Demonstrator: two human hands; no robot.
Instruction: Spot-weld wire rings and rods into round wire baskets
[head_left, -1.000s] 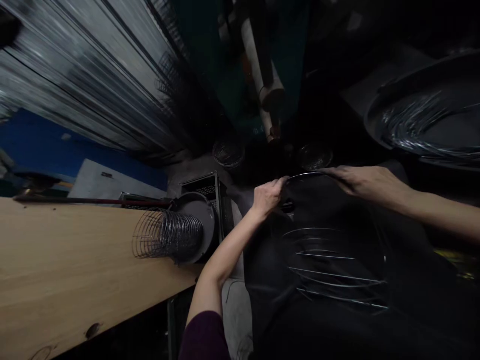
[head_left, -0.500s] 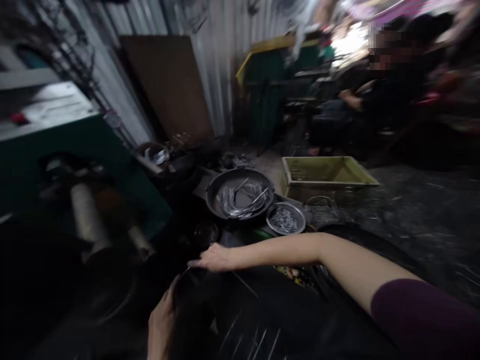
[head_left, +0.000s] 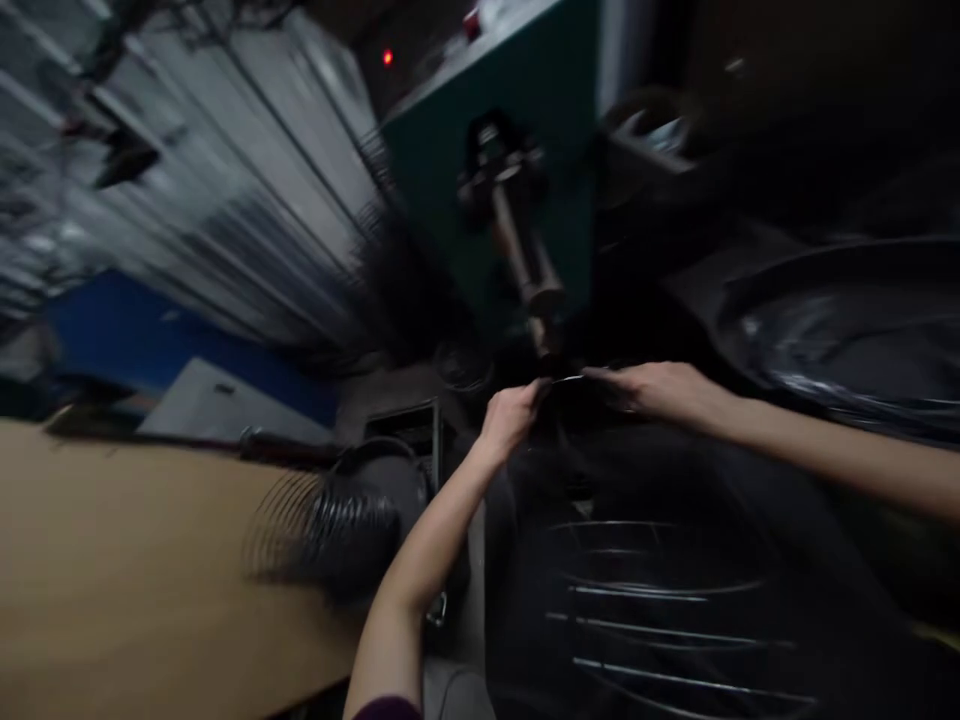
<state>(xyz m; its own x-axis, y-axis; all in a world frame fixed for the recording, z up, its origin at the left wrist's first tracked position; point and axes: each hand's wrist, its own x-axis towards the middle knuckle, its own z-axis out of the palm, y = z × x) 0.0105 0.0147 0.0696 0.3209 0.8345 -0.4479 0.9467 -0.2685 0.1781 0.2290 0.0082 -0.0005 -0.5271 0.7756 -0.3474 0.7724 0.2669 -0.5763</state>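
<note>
The left hand and right hand pinch a thin wire near the green machine's projecting rod; wire rings stand left, a broad basin right.

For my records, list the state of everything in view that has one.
Left hand: closed on thin wire
Right hand: closed on thin wire
Thin wire: held between both hands
Loose wires: lying on dark cloth
Wire rings: lined up, blurred
Round pan: holding shiny strands
Red light: lit
Green machine: running or stopped, cannot tell
</note>
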